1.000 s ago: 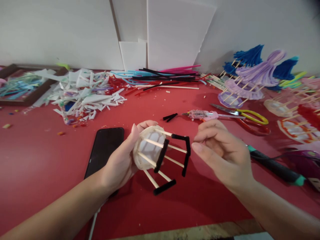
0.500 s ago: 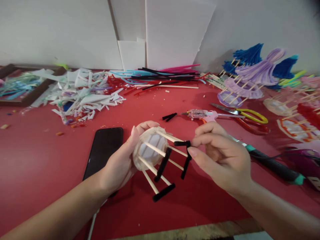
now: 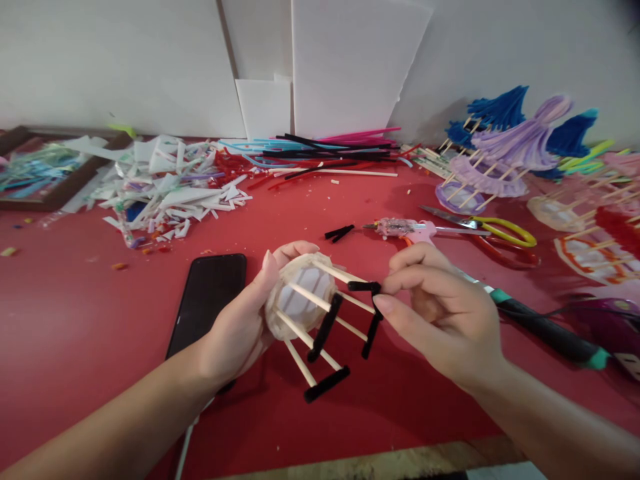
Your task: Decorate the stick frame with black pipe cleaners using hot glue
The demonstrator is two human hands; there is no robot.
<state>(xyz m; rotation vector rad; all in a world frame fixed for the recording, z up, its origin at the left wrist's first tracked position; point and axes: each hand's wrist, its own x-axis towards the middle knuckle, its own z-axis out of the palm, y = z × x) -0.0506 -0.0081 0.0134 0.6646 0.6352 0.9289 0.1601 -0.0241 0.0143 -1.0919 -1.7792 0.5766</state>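
My left hand (image 3: 250, 310) is wrapped round a round craft base (image 3: 303, 300) with a cream rim and a pale middle. Several wooden sticks (image 3: 303, 363) stand out from the base, tilted toward the right. Short black pipe cleaner pieces (image 3: 326, 328) join the stick ends in pairs. At the upper right stick end, my right hand (image 3: 435, 307) pinches the end of a black pipe cleaner piece (image 3: 364, 287) between thumb and fingers. Two loose black pieces (image 3: 339, 233) lie on the red table beyond.
A black phone (image 3: 207, 300) lies left of my hands. Beyond are a pink glue gun (image 3: 405, 229), yellow-handled pliers (image 3: 505, 230) and a black-and-green tool (image 3: 550, 330). Scraps (image 3: 165, 187), pipe cleaners (image 3: 330, 150) and finished-looking purple craft (image 3: 515, 150) line the back.
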